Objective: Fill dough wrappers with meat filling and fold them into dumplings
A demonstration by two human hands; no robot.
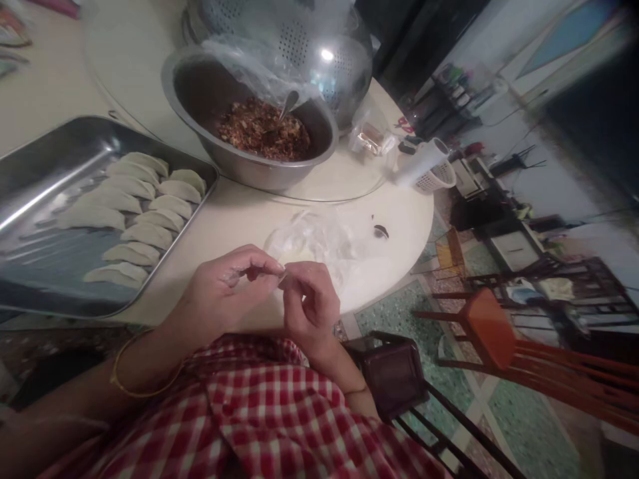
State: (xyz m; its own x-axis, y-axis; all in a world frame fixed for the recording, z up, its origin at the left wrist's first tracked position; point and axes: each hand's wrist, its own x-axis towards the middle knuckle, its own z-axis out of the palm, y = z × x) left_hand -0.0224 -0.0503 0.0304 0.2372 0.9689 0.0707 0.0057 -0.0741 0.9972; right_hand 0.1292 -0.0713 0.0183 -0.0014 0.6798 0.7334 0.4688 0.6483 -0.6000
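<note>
Fingers [265, 264] of both hands are pinched narrow, tips meeting over the tabletop's [404, 263] near edge; cannot tell if a thin bit of something sits between them. Progress looks part-way, judging by the stock: folded dumplings [146, 235] lie done in two slanting rows in the metal tray [54, 273], up against its right side, toward the far right corner. Unwrapped filling [264, 130] is left in the steel bowl [249, 169], fair amount, spoon [288, 104] standing in it; bowl sits beyond the tray's far right corner. Crumpled clear plastic bag [319, 233] lies just past the hands, near the tabletop's near edge, something pale inside, maybe dough. Pose: left hand [224, 286] comes in from lower left, forearm slanting up, gold bangle [144, 396] around it, palm side turned inward, index and thumb reaching right. Right hand [314, 299] comes from lower right, wrist bent, fingers curled, index and thumb tips pointing left to the other hand's. Both are in front of the red checked garment [269, 406].
</note>
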